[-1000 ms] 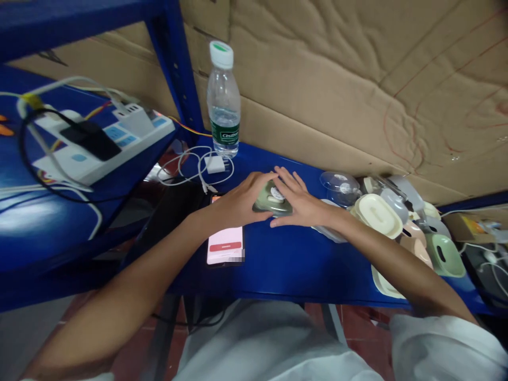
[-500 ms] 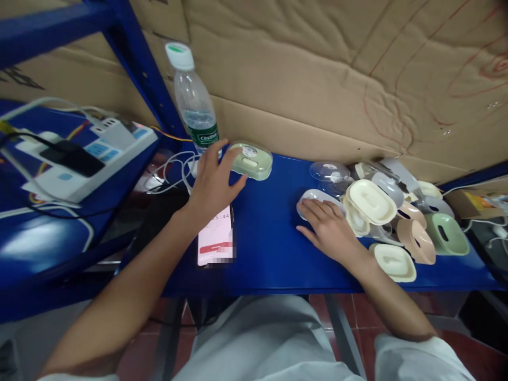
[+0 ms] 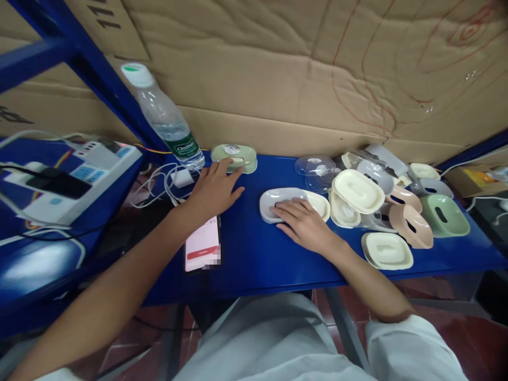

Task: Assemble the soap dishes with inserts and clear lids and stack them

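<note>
My left hand has its fingers spread at the front of a light green soap box with a clear lid and a round sticker; I cannot tell whether the fingertips touch it. My right hand lies over a grey oval soap dish, its fingertips hooked at the dark slot. Part of a cream dish shows under or behind the grey one, against its right end. A phone with a lit screen lies below my left hand.
Right of my right hand are piled cream dishes, clear lids, peach holders and a green holder. A water bottle, white cable and power strip are on the left. Cardboard walls the back.
My right hand has drawn the grey dish leftward, away from the pile, and the cream dish beside it now shows. My left hand stays near the green box. The view has shifted right.
</note>
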Demonstrator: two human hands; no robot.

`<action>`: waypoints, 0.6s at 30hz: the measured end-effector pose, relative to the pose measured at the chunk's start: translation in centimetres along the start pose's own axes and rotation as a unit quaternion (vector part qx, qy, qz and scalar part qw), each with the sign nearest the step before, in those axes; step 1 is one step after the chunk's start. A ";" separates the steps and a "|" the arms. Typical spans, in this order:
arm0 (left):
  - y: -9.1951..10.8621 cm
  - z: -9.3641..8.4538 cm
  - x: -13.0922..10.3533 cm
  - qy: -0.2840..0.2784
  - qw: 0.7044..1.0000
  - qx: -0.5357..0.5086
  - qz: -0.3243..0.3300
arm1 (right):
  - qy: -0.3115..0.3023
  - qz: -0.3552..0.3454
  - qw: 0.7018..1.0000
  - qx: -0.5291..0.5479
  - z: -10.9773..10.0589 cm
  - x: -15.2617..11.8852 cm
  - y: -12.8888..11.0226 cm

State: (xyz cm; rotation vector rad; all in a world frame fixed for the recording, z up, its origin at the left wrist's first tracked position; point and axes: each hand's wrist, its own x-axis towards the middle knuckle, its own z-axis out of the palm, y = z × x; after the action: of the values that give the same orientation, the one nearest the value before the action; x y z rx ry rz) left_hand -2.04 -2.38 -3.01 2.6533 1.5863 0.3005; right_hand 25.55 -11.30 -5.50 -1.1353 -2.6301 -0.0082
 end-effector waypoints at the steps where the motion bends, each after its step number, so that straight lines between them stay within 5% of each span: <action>1: 0.6 0.0 -0.4 0.001 0.999 -0.031 0.027 | -0.001 -0.001 1.000 0.002 0.1 -0.1 0.0; 6: 1.8 0.7 -3.0 -0.074 0.974 -0.141 0.163 | 0.001 -0.028 0.997 0.071 -1.4 -0.5 0.4; 11: -0.5 1.8 -3.6 -0.075 0.980 -0.106 0.152 | -0.014 0.108 0.993 0.034 -3.2 -1.3 1.5; 18: -1.7 1.2 -3.0 -0.039 0.985 -0.125 0.112 | -0.065 0.181 0.981 -0.010 -2.5 -2.2 2.2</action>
State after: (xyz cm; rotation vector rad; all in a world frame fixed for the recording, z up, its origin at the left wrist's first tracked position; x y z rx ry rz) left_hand -4.67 -4.10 -4.85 2.6094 1.1440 0.3715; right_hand 29.12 -11.62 -3.91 -1.6561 -2.4940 0.1167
